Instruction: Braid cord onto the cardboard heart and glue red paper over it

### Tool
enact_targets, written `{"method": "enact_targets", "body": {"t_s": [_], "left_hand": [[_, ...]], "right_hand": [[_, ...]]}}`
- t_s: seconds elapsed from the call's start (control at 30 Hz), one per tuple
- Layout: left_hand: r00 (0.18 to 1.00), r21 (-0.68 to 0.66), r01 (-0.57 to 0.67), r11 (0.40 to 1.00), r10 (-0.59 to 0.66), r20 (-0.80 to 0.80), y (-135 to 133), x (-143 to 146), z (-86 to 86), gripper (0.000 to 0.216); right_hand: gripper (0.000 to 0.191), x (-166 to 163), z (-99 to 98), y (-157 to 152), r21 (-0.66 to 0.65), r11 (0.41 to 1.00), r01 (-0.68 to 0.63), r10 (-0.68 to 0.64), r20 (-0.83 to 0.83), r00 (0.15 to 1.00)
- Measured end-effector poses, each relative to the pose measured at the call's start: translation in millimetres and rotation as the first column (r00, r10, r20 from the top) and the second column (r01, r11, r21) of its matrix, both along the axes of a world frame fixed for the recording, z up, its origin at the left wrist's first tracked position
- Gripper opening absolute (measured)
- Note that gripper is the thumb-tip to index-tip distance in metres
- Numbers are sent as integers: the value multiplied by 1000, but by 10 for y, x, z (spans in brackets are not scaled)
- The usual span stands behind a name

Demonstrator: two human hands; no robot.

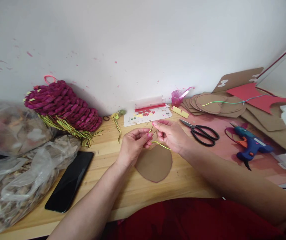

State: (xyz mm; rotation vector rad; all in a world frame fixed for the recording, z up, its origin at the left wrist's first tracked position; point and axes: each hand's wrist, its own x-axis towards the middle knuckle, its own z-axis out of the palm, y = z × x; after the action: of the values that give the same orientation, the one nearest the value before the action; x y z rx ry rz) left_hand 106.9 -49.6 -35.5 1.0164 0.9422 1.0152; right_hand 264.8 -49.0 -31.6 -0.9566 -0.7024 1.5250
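Close together at the middle of the table, my left hand (135,144) and my right hand (171,134) both pinch a thin yellow-green cord (161,144). Part of the cord runs in a loose curve below the right fingers. A short dark tip sticks out above the right fingertips, too small to name. Beneath the hands lies a rounded piece of brown cardboard (154,166) with a pointed lower edge and a reddish outline; its top is partly hidden by the hands.
Black-handled scissors (202,133) and a blue glue gun (251,146) lie to the right, near stacked cardboard shapes (207,105). Behind stands a pink cup (177,97) by a white sheet with small stars (146,116). Leftward are a magenta pinecone-like craft (65,106), plastic bags (25,180) and a black phone (69,181).
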Motion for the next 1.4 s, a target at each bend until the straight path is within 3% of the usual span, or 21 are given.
{"method": "enact_targets", "body": {"t_s": [0.23,0.5,1.4], "left_hand": [[1000,12,-17,1000,17,2,-25,19,36,35],[998,-54,-59,997,60,12,-9,20,32,46],[996,-137,-25,990,36,81,-1,-1,15,31]], "right_hand": [[33,-6,7,-1,-36,999,23,-24,-22,999],[36,-17,-3,-5,-17,1000,11,-11,-6,1000],[39,-18,-2,5,-38,998,57,-58,-24,998]]}}
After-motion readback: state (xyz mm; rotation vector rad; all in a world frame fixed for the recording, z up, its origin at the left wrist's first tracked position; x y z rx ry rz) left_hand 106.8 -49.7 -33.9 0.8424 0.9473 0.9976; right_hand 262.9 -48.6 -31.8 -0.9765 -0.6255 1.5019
